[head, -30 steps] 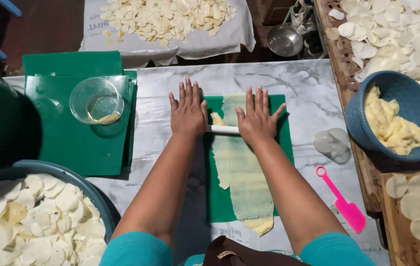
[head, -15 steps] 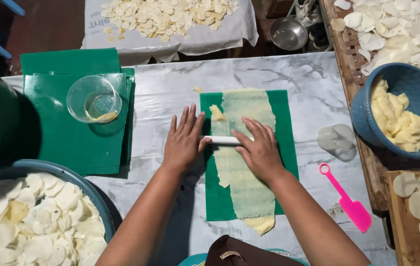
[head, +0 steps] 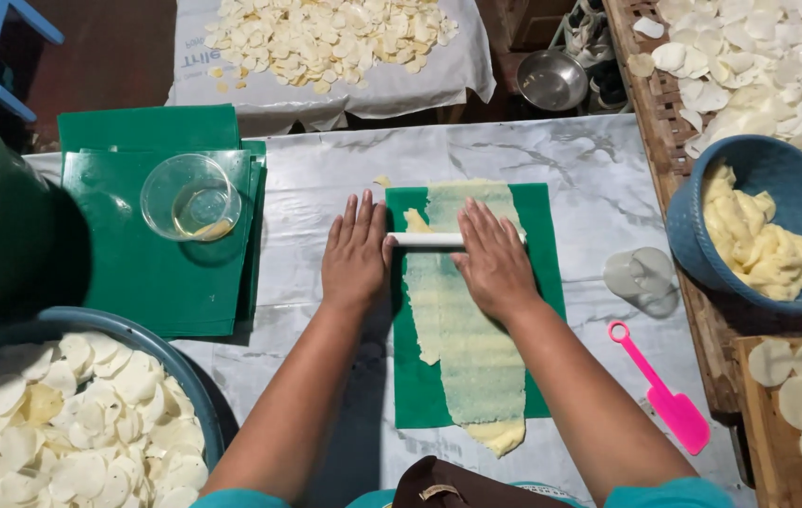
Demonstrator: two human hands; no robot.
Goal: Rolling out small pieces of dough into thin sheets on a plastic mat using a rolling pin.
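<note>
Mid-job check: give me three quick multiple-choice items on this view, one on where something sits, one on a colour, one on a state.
1. Where is the pink scraper?
A. right of the green mat
B. in the blue bowl
C. on the stacked mats

2. What colour is the rolling pin?
A. green
B. white
C. pink

3. How are the hands placed?
A. gripping the pin's ends
B. lifted off
C. flat on the pin

Answers:
1. A: it lies on the marble-patterned table beside the mat.
2. B: white against the pale dough strip.
3. C: left hand and right hand press with fingers spread.
</note>
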